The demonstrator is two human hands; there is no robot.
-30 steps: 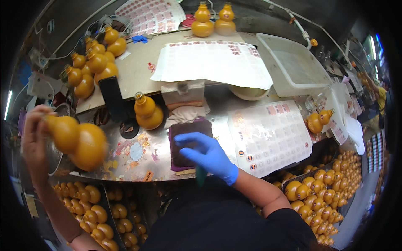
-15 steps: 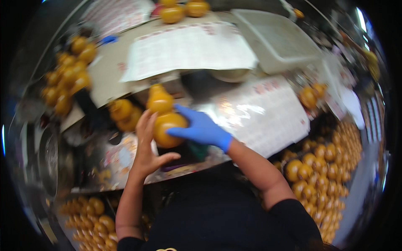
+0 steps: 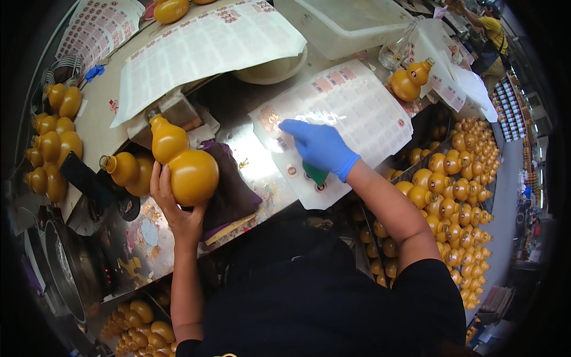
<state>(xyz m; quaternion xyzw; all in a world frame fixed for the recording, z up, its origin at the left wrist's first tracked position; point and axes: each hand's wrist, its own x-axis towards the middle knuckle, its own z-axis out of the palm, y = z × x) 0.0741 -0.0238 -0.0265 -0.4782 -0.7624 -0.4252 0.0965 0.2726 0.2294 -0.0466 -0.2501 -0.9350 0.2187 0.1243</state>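
Note:
My bare left hand (image 3: 176,199) is wrapped round the lower bulb of an amber gourd-shaped bottle (image 3: 189,178), tilted with its neck toward the upper left. To the right, my right hand (image 3: 320,147), in a blue glove, is over a white sheet of stickers (image 3: 351,110). Its fingers are drawn together and point left. A flat green piece (image 3: 314,173) sticks out from under the palm; its kind is not clear, and most of it is hidden. Several round dark stickers show on the sheet's near edge.
More gourd bottles (image 3: 128,172) stand left of the held one, with others (image 3: 410,82) at the far right and many in racks (image 3: 452,202) below. Behind are another sticker sheet (image 3: 208,47), a plastic tub (image 3: 351,24) and a bowl (image 3: 276,70). A dark cloth (image 3: 229,190) lies near the front edge.
My right hand has left the bottle and moved right over the sticker sheet. My left hand now grips the bottle alone, tilted and shifted left in the picture. The view has turned.

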